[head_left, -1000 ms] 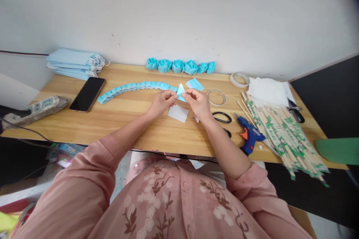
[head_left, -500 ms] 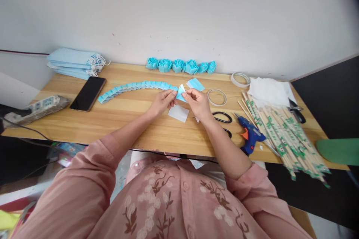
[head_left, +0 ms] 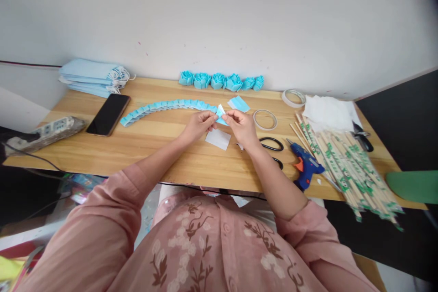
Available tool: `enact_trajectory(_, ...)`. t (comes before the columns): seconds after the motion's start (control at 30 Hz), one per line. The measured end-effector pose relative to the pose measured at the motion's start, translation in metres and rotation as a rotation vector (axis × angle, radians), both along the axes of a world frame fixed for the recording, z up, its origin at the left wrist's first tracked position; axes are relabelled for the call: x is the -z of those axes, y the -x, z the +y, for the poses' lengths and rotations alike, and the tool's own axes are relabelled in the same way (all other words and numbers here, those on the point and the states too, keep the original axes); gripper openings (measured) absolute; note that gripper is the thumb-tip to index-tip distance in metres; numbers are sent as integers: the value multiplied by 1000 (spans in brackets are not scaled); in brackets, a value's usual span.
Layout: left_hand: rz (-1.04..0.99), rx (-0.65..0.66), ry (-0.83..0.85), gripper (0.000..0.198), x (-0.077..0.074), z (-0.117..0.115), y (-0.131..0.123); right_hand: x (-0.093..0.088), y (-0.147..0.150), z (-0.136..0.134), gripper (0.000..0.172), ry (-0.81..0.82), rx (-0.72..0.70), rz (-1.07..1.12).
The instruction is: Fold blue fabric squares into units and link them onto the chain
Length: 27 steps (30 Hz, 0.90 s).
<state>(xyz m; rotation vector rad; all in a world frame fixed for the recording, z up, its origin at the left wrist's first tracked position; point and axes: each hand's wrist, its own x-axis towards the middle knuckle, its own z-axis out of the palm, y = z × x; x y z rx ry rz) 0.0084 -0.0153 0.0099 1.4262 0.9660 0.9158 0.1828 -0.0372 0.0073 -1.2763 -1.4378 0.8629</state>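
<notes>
So there's a smartphone (head_left: 108, 114) lying on the left with its screen dark, and just beside it a white power strip (head_left: 51, 132) with a black plug (head_left: 22, 139) stuck in. Over on the right, a pile of paper-wrapped chopsticks (head_left: 356, 169) pokes past the table edge, near some green thing (head_left: 412, 187), partly cut off.

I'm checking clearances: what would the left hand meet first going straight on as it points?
Past the folded blue piece it holds, the left hand would likely meet the right hand; depth is unclear.
</notes>
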Motion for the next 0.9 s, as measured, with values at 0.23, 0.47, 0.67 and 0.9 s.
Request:
enact_trajectory(0.23,-4,43,2,40,-2,-2,0,2,-1,0,28,0,-4,-42)
enact_trajectory(0.47,8,46,-4,40,-2,-2,1,0,0,-1,30,8,-44,-43)
enact_trajectory(0.67,73,133,-51,41,-1,-4,2,-4,1,-3,30,28,-83,30)
enact_trajectory(0.9,111,140,-84,37,1,-2,3,-9,0,0,46,44,72,258)
